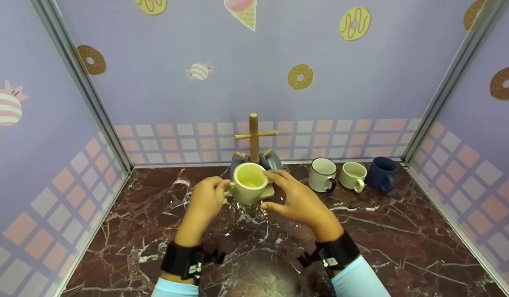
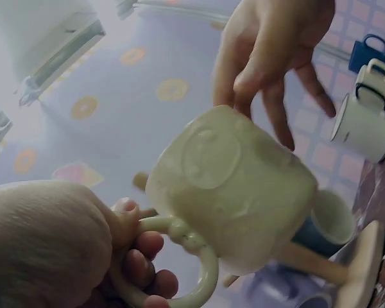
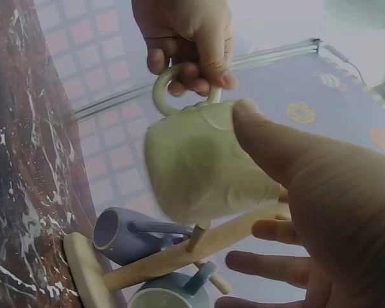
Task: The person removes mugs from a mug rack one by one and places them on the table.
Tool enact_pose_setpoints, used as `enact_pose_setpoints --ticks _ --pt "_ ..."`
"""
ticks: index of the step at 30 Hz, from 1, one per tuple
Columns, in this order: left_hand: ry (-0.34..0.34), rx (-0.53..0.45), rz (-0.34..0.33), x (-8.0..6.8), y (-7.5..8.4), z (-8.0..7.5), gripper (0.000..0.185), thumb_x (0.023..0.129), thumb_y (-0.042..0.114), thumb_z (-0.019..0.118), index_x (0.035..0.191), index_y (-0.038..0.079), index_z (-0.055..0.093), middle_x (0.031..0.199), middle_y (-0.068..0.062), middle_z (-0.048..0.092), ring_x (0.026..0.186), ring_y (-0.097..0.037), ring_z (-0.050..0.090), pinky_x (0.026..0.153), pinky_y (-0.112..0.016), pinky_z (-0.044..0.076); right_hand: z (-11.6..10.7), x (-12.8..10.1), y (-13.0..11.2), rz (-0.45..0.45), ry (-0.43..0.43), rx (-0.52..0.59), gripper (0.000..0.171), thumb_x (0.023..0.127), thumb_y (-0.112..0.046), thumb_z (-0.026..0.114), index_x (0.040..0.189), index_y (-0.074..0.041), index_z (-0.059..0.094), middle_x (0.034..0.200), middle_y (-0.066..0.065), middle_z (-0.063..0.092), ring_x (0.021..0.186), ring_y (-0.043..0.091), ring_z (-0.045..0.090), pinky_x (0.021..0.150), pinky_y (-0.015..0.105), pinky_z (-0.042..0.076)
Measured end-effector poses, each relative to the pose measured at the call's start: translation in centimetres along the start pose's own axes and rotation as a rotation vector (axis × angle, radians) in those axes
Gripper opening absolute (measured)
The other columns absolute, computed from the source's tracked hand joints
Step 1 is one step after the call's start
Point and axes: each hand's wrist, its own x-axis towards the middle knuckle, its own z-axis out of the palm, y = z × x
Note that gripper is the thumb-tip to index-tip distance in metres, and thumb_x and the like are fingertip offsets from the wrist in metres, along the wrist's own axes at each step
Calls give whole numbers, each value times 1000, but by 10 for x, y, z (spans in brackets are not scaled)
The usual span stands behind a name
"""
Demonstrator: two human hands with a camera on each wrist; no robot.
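A pale yellow-green mug (image 1: 247, 196) with raised relief on its side is held up in front of the wooden mug tree (image 1: 254, 144). My left hand (image 1: 207, 200) grips it by the handle (image 2: 208, 273), fingers through the loop and thumb on top. My right hand (image 1: 301, 202) is at the mug's other side, fingers spread and fairly straight, with the thumb (image 3: 253, 119) overlapping the mug in the right wrist view. On the tree's lower pegs hang a purple mug (image 3: 119, 234) and a grey-blue mug (image 3: 163, 296). Its upper pegs (image 1: 267, 133) are bare.
On the right of the dark red marbled tabletop (image 1: 155, 231) stand a white mug with a black rim (image 1: 320, 181), a small cream mug (image 1: 350, 180) and a dark blue mug (image 1: 380, 173). Patterned panels (image 1: 254, 99) enclose the back and sides.
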Motion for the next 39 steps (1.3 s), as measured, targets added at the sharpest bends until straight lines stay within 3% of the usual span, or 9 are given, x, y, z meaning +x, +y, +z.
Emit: enact_pose_setpoints --ticks 5,7,11,14,19,24,28,31,39 --pt "85 8 -59 2 -17 -21 33 118 23 61 109 -3 79 113 -24 81 98 -37 76 93 -56 68 3 -2 -6 -72 79 -41 103 100 -60 80 182 -29 26 185 7 37 164 41 50 132 64 45" --pt "131 15 -73 4 -25 -28 34 118 23 60 110 -4 78 113 -26 81 101 -41 77 95 -59 67 5 -4 -10 -101 97 -60 99 102 -60 78 181 -23 31 184 6 40 165 39 49 134 62 43" --pt "214 8 -132 7 -45 -44 37 120 25 57 115 -5 78 116 -29 81 100 -43 76 91 -59 67 12 -6 -19 -114 35 -75 92 103 -69 67 177 -22 40 185 -3 38 165 34 50 135 57 43" --pt "279 5 -185 7 -60 -56 40 121 27 55 119 -6 78 122 -32 80 107 -48 77 95 -62 65 21 -7 -27 -131 -30 -87 89 104 -75 57 176 -23 43 187 -9 33 167 30 46 136 56 41" --pt "400 3 -263 5 -88 -72 45 122 30 52 121 -10 75 124 -37 78 112 -54 75 98 -66 63 37 -6 -37 -242 -119 -149 85 110 -75 43 176 -21 41 189 -5 26 175 28 33 140 56 34" --pt "535 21 -313 5 -119 -82 47 122 28 51 119 -12 75 121 -40 77 113 -59 72 104 -72 58 53 -7 -43 -338 -194 -177 84 113 -76 32 179 -23 35 190 -6 16 176 31 28 142 54 31" --pt "606 14 -368 4 -144 -88 46 121 25 50 117 -13 74 124 -42 75 121 -64 69 112 -75 53 64 -9 -49 -373 -254 -175 82 113 -77 34 180 -29 33 191 -9 11 177 29 23 142 56 30" --pt "630 8 -412 1 -161 -90 45 121 24 49 117 -14 72 125 -44 73 123 -66 67 112 -76 52 72 -10 -52 -384 -300 -174 81 112 -77 39 180 -32 32 191 -12 7 179 26 16 143 57 27" --pt "687 -1 -491 -10 -203 -86 46 121 22 49 116 -17 72 126 -46 71 124 -68 65 114 -76 49 94 -15 -61 -409 -378 -233 83 111 -73 50 181 -38 23 191 -10 1 180 32 11 140 65 28"
